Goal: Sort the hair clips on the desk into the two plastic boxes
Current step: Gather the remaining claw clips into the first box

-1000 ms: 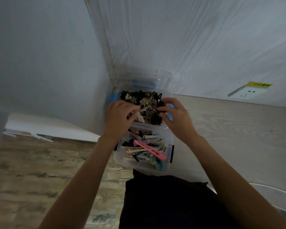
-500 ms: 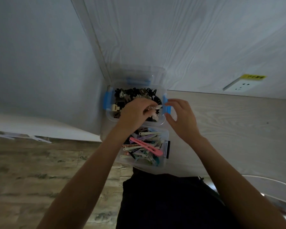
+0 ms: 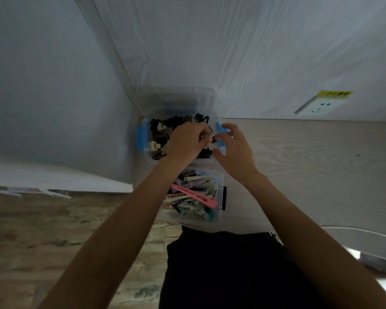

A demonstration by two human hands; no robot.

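Noted a small silvery clip [image 3: 208, 136] at the right side of the far box [image 3: 146, 158], held above its heap of dark and beige claw clips [image 3: 159, 136]. My left hand [image 3: 184, 144] was curled over that heap, fingers bent down around the silvery clip; how tight the grip was I could not tell, the fingertips being hidden under the knuckles. My right hand [image 3: 235, 150] met it from the right, thumb and forefinger pinching a pale bit at the clip's end, the other fingers spread loosely above the box's blue latch [image 3: 221, 128]. A second blue latch [image 3: 141, 138] showed on the box's left wall. The near box [image 3: 220, 192], touching the far one on my side, held flat snap clips in pale colours [image 3: 194, 205], with a long pink clip [image 3: 194, 195] lying slantwise on top; a black latch sat on its right wall. Both boxes stood at the left end of the pale wood-grain desk [image 3: 310, 157], against the white wall. A wall socket [image 3: 319, 107] with a yellow label sat further right. Wood-pattern floor [image 3: 42, 230] lay below left.
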